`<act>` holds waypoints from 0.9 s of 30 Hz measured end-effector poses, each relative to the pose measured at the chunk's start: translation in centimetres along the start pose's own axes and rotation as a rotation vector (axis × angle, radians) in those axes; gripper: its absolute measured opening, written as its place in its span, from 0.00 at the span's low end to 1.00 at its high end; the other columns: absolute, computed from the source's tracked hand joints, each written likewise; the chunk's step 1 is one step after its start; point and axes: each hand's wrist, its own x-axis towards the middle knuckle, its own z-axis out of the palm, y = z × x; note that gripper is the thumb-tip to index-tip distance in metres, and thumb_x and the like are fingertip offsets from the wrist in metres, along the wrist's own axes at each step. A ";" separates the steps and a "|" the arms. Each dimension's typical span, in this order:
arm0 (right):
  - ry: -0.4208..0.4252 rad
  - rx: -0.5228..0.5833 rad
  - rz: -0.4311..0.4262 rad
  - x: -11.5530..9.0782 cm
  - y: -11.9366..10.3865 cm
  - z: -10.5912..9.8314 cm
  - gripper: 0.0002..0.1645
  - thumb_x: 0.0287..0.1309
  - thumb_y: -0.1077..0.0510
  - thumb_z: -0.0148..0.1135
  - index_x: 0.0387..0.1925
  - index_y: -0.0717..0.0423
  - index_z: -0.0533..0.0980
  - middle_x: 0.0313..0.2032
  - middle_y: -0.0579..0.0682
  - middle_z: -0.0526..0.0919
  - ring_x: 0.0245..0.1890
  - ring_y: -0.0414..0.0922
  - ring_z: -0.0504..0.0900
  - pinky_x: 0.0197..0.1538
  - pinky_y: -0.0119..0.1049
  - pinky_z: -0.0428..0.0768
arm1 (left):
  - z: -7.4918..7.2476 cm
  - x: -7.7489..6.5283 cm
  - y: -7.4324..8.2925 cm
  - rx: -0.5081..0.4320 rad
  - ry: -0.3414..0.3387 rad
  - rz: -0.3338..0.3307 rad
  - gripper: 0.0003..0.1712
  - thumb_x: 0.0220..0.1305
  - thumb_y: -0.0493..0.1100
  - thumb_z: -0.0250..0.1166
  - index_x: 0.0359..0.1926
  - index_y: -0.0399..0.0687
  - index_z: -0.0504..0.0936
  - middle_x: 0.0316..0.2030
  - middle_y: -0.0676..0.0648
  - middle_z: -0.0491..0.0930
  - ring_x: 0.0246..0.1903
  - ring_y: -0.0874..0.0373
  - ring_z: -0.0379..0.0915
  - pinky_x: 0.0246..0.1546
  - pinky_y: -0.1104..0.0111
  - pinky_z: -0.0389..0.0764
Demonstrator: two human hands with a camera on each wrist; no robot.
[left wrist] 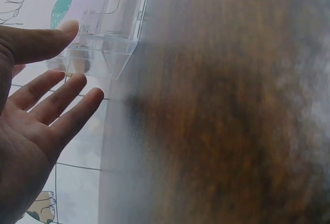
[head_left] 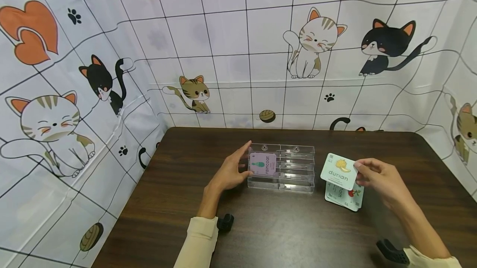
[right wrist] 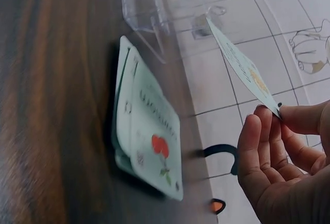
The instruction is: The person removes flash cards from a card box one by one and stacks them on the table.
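Observation:
A clear plastic rack point(head_left: 297, 177) with stepped rows stands on the table. A purple "raincoat" card point(head_left: 263, 164) sits in its left half. My left hand point(head_left: 228, 172) is at the rack's left edge, with thumb and fingers spread; in the left wrist view the thumb lies against the rack and the other visible fingers are extended. To the right of the rack, my right hand point(head_left: 385, 183) pinches a pale green "durian" card point(head_left: 335, 172) by its right edge, tilted. Below it lies a small pile of pale green cards point(right wrist: 149, 131), the top one showing red fruit.
The dark wooden table point(head_left: 275, 226) extends to a white cloth backdrop point(head_left: 227, 32) printed with cats and hearts. Dark wrist devices point(head_left: 225, 222) are worn on both arms. The pile of cards lies close to the rack's right side.

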 end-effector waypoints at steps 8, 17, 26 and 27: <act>0.001 -0.012 0.039 -0.5 1.4 -0.5 0.30 0.83 0.50 0.54 0.63 0.76 0.72 0.36 0.37 0.82 0.36 0.33 0.81 0.42 0.31 0.92 | -0.1 -0.1 0.1 -0.009 0.002 -0.010 0.61 0.65 0.29 0.74 0.87 0.66 0.51 0.82 0.42 0.62 0.76 0.41 0.70 0.69 0.47 0.82; -0.004 -0.013 0.047 -0.8 2.7 -0.7 0.31 0.83 0.49 0.54 0.62 0.78 0.73 0.38 0.34 0.82 0.37 0.33 0.82 0.43 0.32 0.92 | -0.1 -0.2 0.2 -0.011 0.000 -0.005 0.61 0.66 0.30 0.74 0.87 0.66 0.50 0.82 0.41 0.61 0.76 0.41 0.70 0.69 0.47 0.82; -0.035 -0.039 0.096 -1.0 3.7 -0.7 0.33 0.84 0.49 0.52 0.65 0.80 0.70 0.42 0.42 0.86 0.38 0.33 0.84 0.43 0.31 0.92 | -0.1 -0.2 0.2 -0.013 -0.001 -0.011 0.60 0.65 0.29 0.73 0.87 0.65 0.51 0.82 0.42 0.62 0.76 0.41 0.70 0.70 0.47 0.82; -0.037 -0.042 0.096 -1.0 3.8 -0.7 0.33 0.84 0.49 0.52 0.65 0.80 0.70 0.42 0.43 0.87 0.38 0.33 0.84 0.43 0.31 0.92 | 0.0 -0.2 0.1 -0.013 -0.001 -0.011 0.60 0.66 0.29 0.73 0.87 0.65 0.51 0.82 0.42 0.62 0.76 0.41 0.70 0.70 0.47 0.82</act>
